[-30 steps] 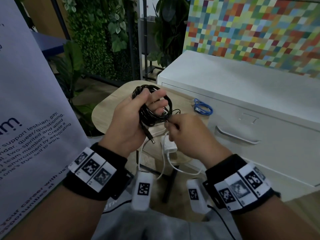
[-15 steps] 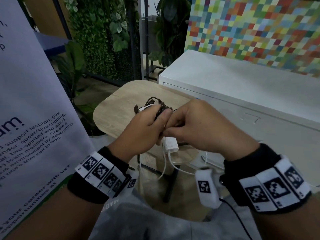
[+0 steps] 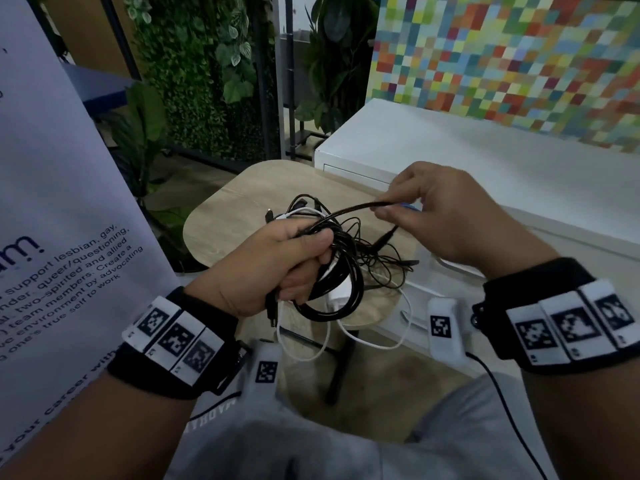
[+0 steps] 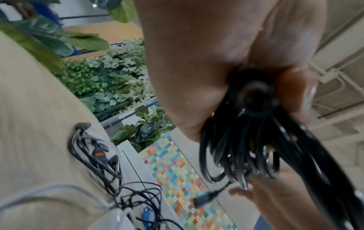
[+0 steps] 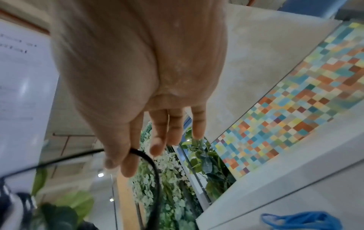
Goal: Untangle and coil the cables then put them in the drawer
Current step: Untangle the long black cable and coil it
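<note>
At 9 o'clock in the head view, a white banner (image 3: 62,188) carries partly cropped dark print: "support lesbian, gay," "queer/questioning," "two-spirited and allied," "team members. Create a," "by advocating," "true self to work."

Dim, flat indoor light; wrist views motion-blurred w/ strong wide-angle bending at edges.

Your left hand (image 3: 277,268) and right hand (image 3: 450,220) are bare. You wear a black band (image 3: 162,372) on the left wrist and another black band (image 3: 554,306) on the right, each carrying a row of three white tags printed with black square codes. A small white box (image 3: 445,327) with its own code hangs beneath each wrist, trailing a thin black wire (image 3: 502,396). You wear grey clothing (image 3: 277,445).
</note>
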